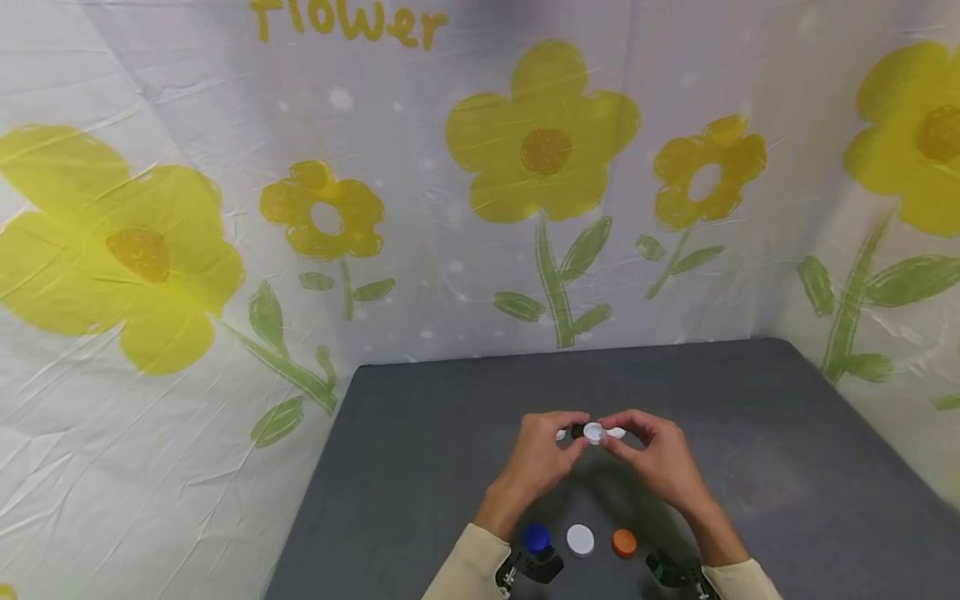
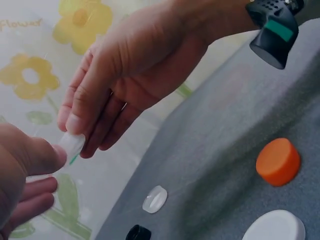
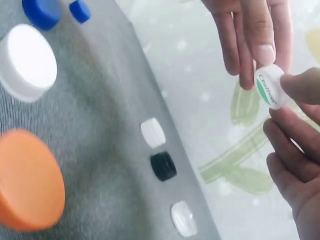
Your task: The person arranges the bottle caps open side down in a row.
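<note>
A small white bottle cap [image 1: 594, 432] with green printing is held up over the table between both hands. My left hand [image 1: 542, 450] pinches it from one side with thumb and fingertips, and my right hand [image 1: 660, 458] pinches the other side. Seen from the right wrist, the printed top of the cap [image 3: 270, 87] faces the camera, with the left thumb on its edge and the right thumb across its side. In the left wrist view the right hand [image 2: 130, 70] reaches in from above, and fingers cover part of the cap.
Nearer me on the grey table [image 1: 450, 467] lie a blue cap [image 1: 536, 537], a large white cap [image 1: 581, 540] and an orange cap [image 1: 624, 543]. Farther off are a white cap [image 3: 153, 133], a black cap [image 3: 163, 166] and a translucent cap [image 3: 184, 219]. Another small blue cap [image 3: 80, 11] shows too.
</note>
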Demonstrator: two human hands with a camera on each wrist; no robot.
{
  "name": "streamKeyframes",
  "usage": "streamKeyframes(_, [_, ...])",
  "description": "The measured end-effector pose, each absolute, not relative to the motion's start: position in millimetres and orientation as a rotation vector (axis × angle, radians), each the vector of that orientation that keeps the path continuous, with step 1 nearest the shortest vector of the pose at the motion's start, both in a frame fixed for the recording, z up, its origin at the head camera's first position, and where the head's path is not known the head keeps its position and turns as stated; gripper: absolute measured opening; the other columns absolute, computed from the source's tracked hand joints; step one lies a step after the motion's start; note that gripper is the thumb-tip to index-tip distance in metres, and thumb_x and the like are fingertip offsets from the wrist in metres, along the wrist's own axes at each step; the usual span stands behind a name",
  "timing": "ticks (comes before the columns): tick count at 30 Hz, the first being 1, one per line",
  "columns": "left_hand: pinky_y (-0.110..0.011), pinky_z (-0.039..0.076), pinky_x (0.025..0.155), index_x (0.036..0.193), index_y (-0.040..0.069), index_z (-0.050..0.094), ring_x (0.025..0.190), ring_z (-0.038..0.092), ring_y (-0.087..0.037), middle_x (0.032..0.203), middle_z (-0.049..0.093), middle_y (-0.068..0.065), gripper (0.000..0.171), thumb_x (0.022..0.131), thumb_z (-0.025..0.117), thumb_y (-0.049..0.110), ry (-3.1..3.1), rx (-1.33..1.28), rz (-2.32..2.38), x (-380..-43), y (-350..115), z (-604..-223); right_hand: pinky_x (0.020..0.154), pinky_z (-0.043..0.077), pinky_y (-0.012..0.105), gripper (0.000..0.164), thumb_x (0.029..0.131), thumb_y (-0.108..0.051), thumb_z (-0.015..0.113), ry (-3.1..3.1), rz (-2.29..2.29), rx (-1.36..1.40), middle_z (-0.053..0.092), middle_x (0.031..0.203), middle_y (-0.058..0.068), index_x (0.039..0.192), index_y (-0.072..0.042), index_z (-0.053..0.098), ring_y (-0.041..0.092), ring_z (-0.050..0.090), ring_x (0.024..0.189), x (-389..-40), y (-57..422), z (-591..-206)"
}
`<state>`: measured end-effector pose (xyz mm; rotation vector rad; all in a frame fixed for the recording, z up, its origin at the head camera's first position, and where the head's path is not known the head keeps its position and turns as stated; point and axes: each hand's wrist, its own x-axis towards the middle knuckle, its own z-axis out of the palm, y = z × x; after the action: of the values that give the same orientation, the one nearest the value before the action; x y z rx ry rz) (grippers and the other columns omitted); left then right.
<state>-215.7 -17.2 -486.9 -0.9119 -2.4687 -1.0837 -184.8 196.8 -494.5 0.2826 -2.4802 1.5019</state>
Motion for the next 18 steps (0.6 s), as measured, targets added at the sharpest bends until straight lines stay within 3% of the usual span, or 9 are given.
streamKeyframes(5, [-0.034, 0.063, 0.1, 0.122, 0.006, 0.082, 0.112, 0.08, -0.021, 0.118, 0.084, -0.007, 0.032, 0.09, 0.088, 0.004, -2.326, -0.969, -1.044, -212.4, -24.3, -486.0, 0.107, 0.061, 0.042, 0.017, 0.099, -0.027, 0.085, -2.45, 1.578, 0.242, 0.082, 0.111, 0.001, 0.112, -0.016, 0.082, 0.011, 0.077, 0.106, -183.4, 192.4, -491.4])
streamKeyframes(9, [-0.034, 0.063, 0.102, 0.117, 0.006, 0.084, 0.112, 0.08, -0.022, 0.116, 0.084, -0.008, 0.029, 0.089, 0.09, 0.004, -2.259, -1.005, -1.034, -210.9, -27.7, -488.7, 0.095, 0.063, 0.027, 0.023, 0.099, -0.027, 0.084, -2.438, 1.757, 0.18, 0.08, 0.113, 0.009, 0.114, -0.01, 0.08, 0.02, 0.078, 0.104, -182.9, 189.7, -488.6])
streamKeyframes(12, [-0.033, 0.063, 0.1, 0.113, 0.005, 0.085, 0.111, 0.081, -0.023, 0.114, 0.084, -0.009, 0.025, 0.089, 0.09, 0.004, -2.221, -0.995, -1.06, -210.2, -29.3, -491.6, 0.09, 0.062, 0.026, 0.027, 0.1, -0.027, 0.083, -2.439, 1.857, 0.135, 0.079, 0.113, 0.012, 0.116, -0.006, 0.078, 0.025, 0.077, 0.104, -182.6, 185.8, -487.1])
streamKeyframes(18, [-0.037, 0.066, 0.094, 0.11, 0.004, 0.085, 0.103, 0.083, -0.022, 0.108, 0.085, -0.009, 0.019, 0.091, 0.088, 0.004, -2.224, -0.867, -1.264, -209.6, -31.9, -493.8, 0.093, 0.059, 0.019, 0.022, 0.101, -0.021, 0.081, -2.364, 1.814, 0.192, 0.08, 0.113, 0.011, 0.115, -0.005, 0.078, 0.017, 0.076, 0.103, -182.9, 177.5, -489.3])
